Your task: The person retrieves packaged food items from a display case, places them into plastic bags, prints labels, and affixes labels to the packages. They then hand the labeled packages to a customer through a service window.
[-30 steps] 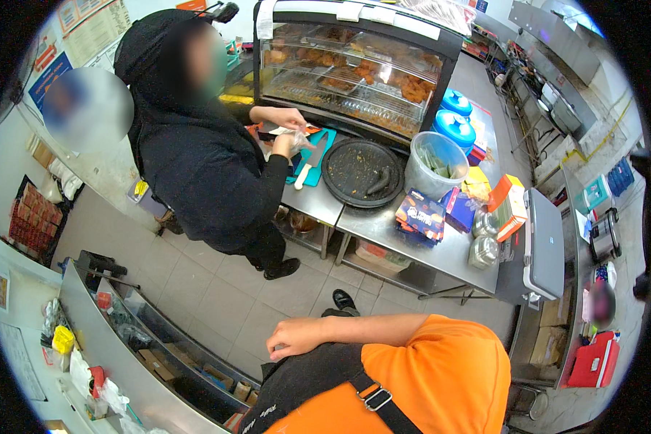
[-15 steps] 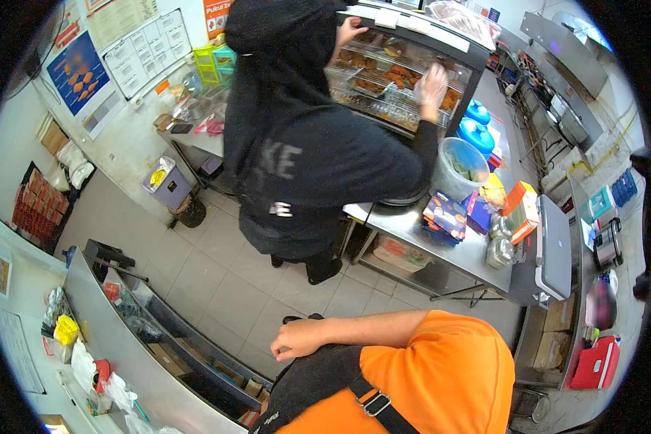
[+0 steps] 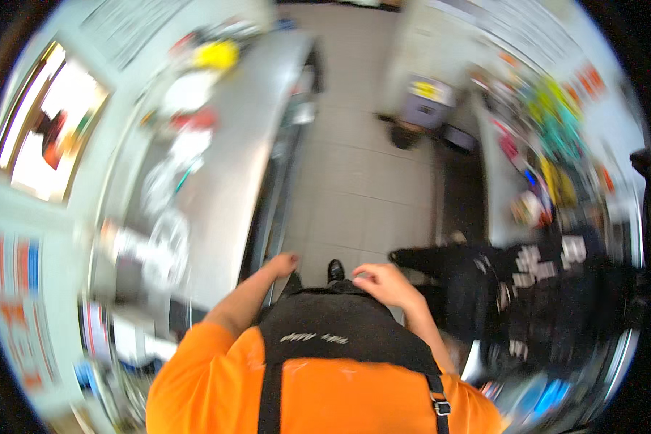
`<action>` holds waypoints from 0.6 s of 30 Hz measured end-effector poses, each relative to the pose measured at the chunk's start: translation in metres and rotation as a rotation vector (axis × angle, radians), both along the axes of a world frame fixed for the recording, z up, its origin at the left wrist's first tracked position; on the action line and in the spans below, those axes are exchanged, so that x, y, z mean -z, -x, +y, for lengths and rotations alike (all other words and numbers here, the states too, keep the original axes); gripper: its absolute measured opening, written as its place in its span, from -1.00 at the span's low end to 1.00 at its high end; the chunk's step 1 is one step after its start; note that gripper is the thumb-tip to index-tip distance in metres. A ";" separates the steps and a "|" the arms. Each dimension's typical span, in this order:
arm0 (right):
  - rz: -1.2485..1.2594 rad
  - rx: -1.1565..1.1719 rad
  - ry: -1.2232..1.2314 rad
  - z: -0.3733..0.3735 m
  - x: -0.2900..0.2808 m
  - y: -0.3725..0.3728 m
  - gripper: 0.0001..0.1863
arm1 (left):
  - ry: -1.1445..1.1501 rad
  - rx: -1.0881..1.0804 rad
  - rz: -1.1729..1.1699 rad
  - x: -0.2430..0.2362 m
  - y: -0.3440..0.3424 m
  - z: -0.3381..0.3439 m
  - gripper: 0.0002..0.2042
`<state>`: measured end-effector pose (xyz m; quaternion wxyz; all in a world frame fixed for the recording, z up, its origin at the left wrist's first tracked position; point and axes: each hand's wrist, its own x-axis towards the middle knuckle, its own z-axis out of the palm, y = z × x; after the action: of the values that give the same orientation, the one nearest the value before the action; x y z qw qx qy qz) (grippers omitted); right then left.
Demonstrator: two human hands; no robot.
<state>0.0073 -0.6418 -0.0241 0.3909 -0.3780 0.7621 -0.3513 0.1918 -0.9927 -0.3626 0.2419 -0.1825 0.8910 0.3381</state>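
Note:
My left hand (image 3: 285,265) hangs in front of me, close to the edge of the long steel counter (image 3: 228,159). It is small and blurred, and its fingers cannot be made out clearly. In front of my black apron (image 3: 340,327) is my right hand (image 3: 385,283), fingers loosely bent and a little apart, with nothing visible in it. A person in a black printed top (image 3: 535,289) is bent at my right, beside the right-hand table; motion smears the outline.
A tiled floor aisle (image 3: 365,170) runs ahead between two counters. Plastic bags (image 3: 170,239) and a yellow package (image 3: 217,54) lie along the left counter. A grey bin (image 3: 425,105) stands at the far right of the aisle. Green and teal baskets (image 3: 553,108) are beyond the right counter.
My view has swung left, from the glass food cabinet to the aisle and steel counter. The person in black now appears at my right, and both my hands show.

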 end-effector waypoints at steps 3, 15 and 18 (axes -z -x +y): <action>0.070 -0.031 -0.072 -0.058 -0.003 0.039 -0.70 | -0.126 -0.277 0.309 -0.086 0.018 -0.015 -0.63; 0.379 -0.720 -0.122 -0.336 0.049 0.092 -0.63 | 0.324 -1.347 0.490 -0.151 -0.145 -0.079 -0.65; 0.377 -0.901 -0.128 -0.393 0.069 0.065 -0.62 | 0.330 -1.409 0.508 -0.151 -0.164 -0.080 -0.65</action>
<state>-0.0577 -1.0351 -0.0931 0.3815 -0.7025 0.6002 -0.0253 0.3558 -1.0724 -0.2116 -0.2733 -0.6578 0.6313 0.3067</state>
